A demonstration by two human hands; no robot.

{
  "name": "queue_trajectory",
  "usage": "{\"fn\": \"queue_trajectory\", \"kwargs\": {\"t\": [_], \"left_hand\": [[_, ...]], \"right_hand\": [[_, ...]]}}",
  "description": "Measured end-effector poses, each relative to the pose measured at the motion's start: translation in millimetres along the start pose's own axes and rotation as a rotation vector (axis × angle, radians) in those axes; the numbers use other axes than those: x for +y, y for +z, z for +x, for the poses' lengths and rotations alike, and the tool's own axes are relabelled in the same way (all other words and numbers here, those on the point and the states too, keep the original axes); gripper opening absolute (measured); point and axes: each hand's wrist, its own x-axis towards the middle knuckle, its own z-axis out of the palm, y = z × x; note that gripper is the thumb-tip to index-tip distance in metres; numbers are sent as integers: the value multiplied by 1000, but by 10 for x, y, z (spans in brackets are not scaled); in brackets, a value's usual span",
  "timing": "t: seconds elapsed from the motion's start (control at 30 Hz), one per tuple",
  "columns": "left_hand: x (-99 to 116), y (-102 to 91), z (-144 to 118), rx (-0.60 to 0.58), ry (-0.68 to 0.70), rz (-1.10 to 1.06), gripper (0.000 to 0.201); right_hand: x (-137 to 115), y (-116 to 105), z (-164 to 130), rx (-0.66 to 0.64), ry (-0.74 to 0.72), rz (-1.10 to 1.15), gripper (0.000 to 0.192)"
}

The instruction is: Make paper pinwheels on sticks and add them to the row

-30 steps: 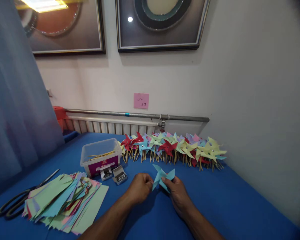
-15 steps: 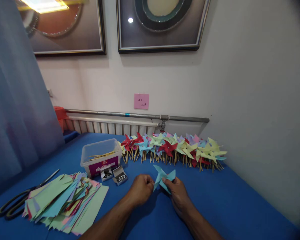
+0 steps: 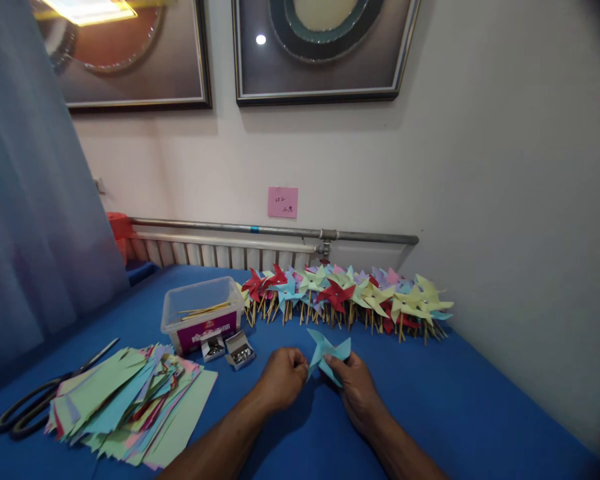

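Pale-blue pinwheel (image 3: 322, 348), one, four pointed blades, held above bench (image 3: 460, 407), right hand (image 3: 359, 388) fingers pinching it, left hand (image 3: 283, 379) fingers curled by one blade tip, grip unclear, one tub (image 3: 203, 323), two boxes (image 3: 239, 351), one scissors (image 3: 55, 385).

A pink paper note (image 3: 283, 202) is hanging on the white wall (image 3: 340, 167), bearing two handwritten lines: the upper is apparently reading "252", while the lower is showing small characters too unclear to make out. On the clear plastic tub (image 3: 195, 295), a purple label (image 3: 189, 339) is displaying large white characters below a small emblem, their blur preventing any reading.
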Motion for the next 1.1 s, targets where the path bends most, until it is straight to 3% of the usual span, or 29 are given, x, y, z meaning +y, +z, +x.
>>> {"fn": "queue_trajectory", "kwargs": {"t": [0.53,0.7,0.9,1.1], "left_hand": [[2,10,-4,17,16,60,12],[-20,28,-3,65,87,122,13],[-70,100,15,58,26,15,12],[-82,89,27,66,54,3,11]], "right_hand": [[-22,7,-11,18,19,13,35],[-3,-7,8,23,11,21,36],[5,-11,13,31,19,43,40],[-19,10,-8,5,27,68,39]]}}
